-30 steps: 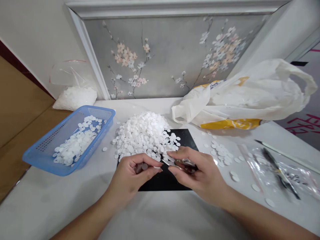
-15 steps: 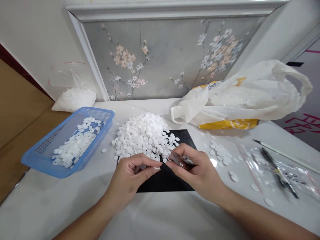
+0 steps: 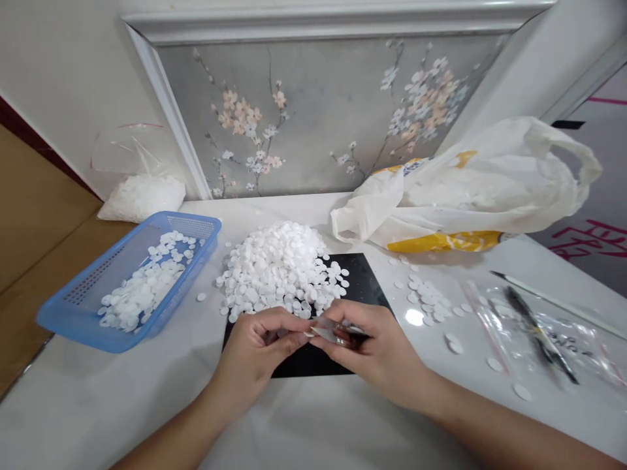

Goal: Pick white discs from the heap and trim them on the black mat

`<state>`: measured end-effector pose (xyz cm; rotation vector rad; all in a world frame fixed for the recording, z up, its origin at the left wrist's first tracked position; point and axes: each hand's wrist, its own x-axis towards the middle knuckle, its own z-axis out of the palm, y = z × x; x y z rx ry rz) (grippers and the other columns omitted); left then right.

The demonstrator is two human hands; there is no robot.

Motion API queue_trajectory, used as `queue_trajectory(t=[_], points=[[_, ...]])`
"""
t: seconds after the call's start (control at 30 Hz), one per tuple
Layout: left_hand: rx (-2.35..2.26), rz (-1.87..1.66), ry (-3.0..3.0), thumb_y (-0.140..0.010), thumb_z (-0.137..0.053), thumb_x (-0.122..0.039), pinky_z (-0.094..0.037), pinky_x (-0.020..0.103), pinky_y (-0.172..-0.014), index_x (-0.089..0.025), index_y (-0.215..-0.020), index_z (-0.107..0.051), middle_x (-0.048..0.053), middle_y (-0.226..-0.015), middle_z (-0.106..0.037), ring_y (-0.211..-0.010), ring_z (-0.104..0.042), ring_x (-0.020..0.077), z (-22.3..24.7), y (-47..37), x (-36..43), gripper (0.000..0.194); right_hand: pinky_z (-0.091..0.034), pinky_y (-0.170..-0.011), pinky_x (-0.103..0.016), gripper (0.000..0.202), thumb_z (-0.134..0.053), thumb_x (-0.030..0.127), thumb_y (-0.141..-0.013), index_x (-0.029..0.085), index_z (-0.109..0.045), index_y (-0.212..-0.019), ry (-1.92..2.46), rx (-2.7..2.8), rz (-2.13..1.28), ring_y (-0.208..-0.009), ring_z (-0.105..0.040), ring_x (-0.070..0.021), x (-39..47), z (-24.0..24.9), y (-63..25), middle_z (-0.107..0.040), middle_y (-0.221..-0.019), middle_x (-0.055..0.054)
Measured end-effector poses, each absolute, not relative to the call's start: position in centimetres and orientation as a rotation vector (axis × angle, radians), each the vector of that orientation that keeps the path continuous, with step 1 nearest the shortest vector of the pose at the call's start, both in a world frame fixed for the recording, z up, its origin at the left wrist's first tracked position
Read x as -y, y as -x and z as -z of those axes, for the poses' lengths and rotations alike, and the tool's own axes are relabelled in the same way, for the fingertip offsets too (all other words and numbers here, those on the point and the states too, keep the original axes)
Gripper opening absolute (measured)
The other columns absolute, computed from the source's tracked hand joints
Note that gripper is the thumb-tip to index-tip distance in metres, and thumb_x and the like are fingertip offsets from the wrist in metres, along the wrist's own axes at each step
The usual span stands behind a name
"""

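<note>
My left hand (image 3: 262, 343) is closed, pinching a small white disc (image 3: 309, 334) between thumb and fingertips. Across from it, my right hand (image 3: 375, 352) wraps round a small knife (image 3: 329, 331) with a flat metal blade and a dark handle, partly hidden by the fingers. The blade tip points left and meets the fingertips of my left hand at the disc; whether it touches the disc's edge I cannot tell. Both hands are above a black mat (image 3: 313, 365). Just behind them a heap of white discs (image 3: 279, 264) covers the mat's back left part.
A blue basket (image 3: 200, 258) holding more discs stands left. Behind it sits a clear bag of white pieces (image 3: 144, 196). Loose discs (image 3: 428, 297), a zip bag (image 3: 494, 326), a black pen (image 3: 539, 333) and a white stick (image 3: 553, 303) lie right. A plastic carrier bag (image 3: 441, 215) rests behind.
My hands have come closer together, and the knife blade has moved left and down to the disc at my left fingertips. The whole view has shifted slightly.
</note>
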<state>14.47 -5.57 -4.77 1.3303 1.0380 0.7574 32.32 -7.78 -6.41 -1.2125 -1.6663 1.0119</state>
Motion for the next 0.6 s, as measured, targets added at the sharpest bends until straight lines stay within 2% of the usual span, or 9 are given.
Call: queue_trajectory(t=[0.27, 0.47, 0.6], points=[[-1.097, -0.802, -1.29, -0.071, -0.072, -0.024, -0.046, 0.023, -0.061, -0.018, -0.073, -0.071, 0.002, -0.069, -0.07, -0.064, -0.061, 0.0147, 4.27, -14.62, 5.6, 0.006, -0.036, -0.048, -0.021, 0.013, -0.06, 0.027, -0.082, 0.017, -0.059, -0.073, 1.204, 1.682, -0.977, -0.054, -0.042, -0.0101, 7.63, 6.4, -32.45, -0.056, -0.064, 0.0], [-1.104, -0.795, -1.302, -0.072, -0.072, -0.026, -0.042, 0.021, -0.057, -0.018, -0.07, -0.068, 0.0, -0.066, -0.067, -0.06, -0.057, 0.012, 4.24, -14.57, 5.58, 0.009, -0.032, -0.047, -0.021, 0.012, -0.06, 0.028, -0.081, 0.019, -0.056, -0.075, 1.213, 1.67, -1.004, -0.052, -0.038, -0.0095, 7.54, 6.42, -32.7, -0.048, -0.06, 0.004], [-1.089, -0.786, -1.301, -0.073, -0.071, -0.026, -0.041, 0.021, -0.058, -0.018, -0.07, -0.067, 0.0, -0.067, -0.066, -0.062, -0.056, 0.0121, 4.31, -14.57, 5.56, 0.01, -0.033, -0.048, -0.021, 0.014, -0.06, 0.029, -0.082, 0.019, -0.055, -0.074, 1.206, 1.678, -1.024, -0.053, -0.038, -0.0096, 7.72, 6.53, -32.4, -0.049, -0.061, 0.003]])
